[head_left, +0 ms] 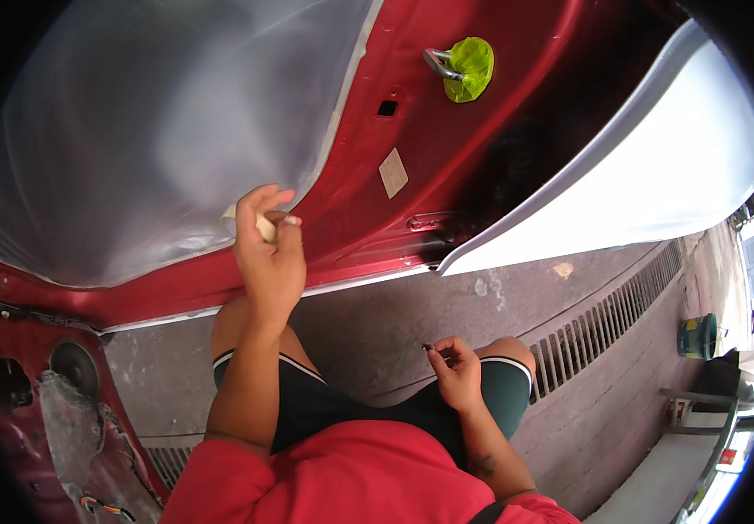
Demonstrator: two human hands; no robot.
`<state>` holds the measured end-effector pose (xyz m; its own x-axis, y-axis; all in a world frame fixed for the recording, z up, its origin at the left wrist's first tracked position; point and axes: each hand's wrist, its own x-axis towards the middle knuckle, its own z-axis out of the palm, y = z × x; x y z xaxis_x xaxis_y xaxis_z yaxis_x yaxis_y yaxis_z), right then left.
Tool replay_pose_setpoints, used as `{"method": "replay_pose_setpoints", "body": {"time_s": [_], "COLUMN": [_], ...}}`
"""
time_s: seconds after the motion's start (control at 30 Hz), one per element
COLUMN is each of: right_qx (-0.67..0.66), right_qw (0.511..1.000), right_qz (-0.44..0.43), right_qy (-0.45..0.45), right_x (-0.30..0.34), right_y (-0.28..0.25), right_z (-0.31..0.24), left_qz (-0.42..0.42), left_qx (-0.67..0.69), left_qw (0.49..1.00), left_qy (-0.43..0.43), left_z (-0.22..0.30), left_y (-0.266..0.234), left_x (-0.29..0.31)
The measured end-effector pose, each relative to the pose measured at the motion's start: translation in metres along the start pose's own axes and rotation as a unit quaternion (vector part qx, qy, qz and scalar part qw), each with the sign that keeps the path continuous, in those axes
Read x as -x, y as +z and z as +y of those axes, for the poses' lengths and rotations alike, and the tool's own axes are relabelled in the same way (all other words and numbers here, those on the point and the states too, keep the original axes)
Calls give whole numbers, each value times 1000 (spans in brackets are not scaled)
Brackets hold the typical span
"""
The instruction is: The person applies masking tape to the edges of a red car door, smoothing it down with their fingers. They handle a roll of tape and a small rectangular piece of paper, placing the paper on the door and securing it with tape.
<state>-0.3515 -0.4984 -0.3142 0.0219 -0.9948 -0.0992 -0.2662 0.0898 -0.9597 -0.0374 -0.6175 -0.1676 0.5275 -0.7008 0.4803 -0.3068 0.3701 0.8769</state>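
My left hand (270, 258) is raised before the red car body (355, 179), at the lower edge of the cloudy plastic sheet (167, 148) over its opening. Its fingers curl around a cream-coloured roll of tape (266, 229), mostly hidden by the hand. My right hand (459, 375) is low, by my right knee, its thumb and forefinger pinching a small dark piece (426, 347). The kind of piece is too small to tell. On the red body, a metal loop (438, 64) sticks out of a yellow-green masking patch (473, 70).
A white panel (604, 166) stands out at the right. An open red door (19, 349) with a round speaker (74, 368) is at the lower left. Beneath me lies a concrete floor (351, 332) with a slotted drain grate (604, 310). A green bucket (698, 337) stands far right.
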Motion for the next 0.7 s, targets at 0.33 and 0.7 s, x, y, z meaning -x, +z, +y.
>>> {"method": "replay_pose_setpoints", "body": {"time_s": [0.33,0.7], "right_qx": [-18,9], "right_qw": [998,998], "right_qz": [-44,-57], "right_qy": [37,25], "right_x": [-8,1], "right_y": [11,7], "right_z": [-13,-7], "left_qz": [-188,-208], "left_qx": [178,55], "left_qw": [943,956], "left_qy": [-209,-200], "left_z": [-10,-9], "left_y": [-78,-52], "left_x": [65,84]}}
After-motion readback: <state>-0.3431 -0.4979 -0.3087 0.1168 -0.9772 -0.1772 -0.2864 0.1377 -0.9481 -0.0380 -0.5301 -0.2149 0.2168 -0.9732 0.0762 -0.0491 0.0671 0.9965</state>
